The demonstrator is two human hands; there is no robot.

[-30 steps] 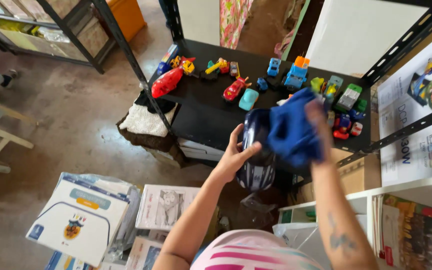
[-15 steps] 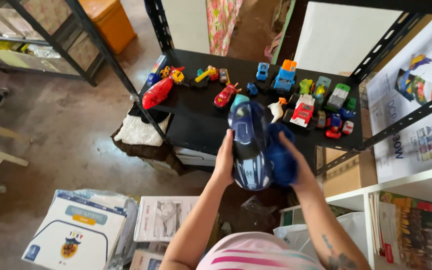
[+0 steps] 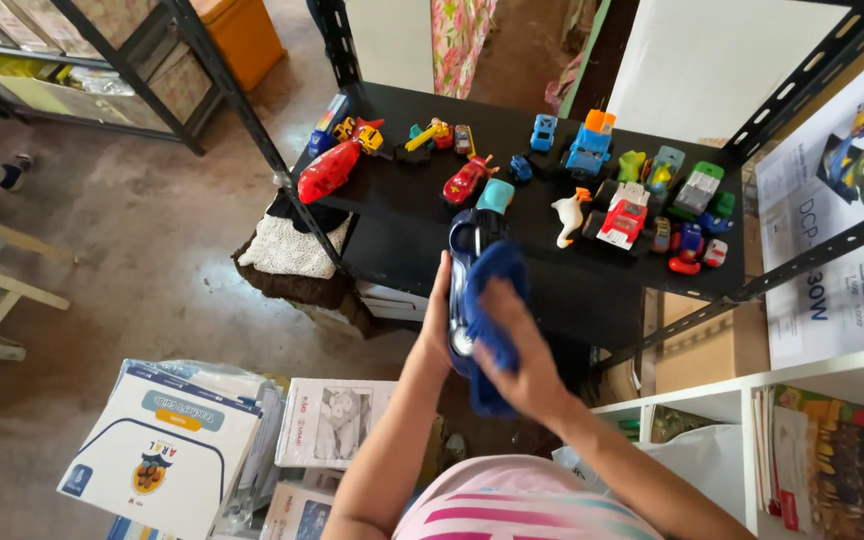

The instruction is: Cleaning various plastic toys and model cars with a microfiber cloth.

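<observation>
Black metal shelf (image 3: 422, 225), one level in view. Small plastic toys lie directly on it: red toy plane (image 3: 333, 168) at left edge, blue toy truck (image 3: 590, 147) at rear, white toy bird (image 3: 569, 213) and red-white toy car (image 3: 624, 216) near front.

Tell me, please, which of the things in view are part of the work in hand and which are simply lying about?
In hand:
- dark blue toy car, held by the left hand
- blue cloth, pressed on the car by the right hand

Lying about:
- small toys on the black shelf, such as the red rocket toy and white duck
- booklets on the floor
</observation>
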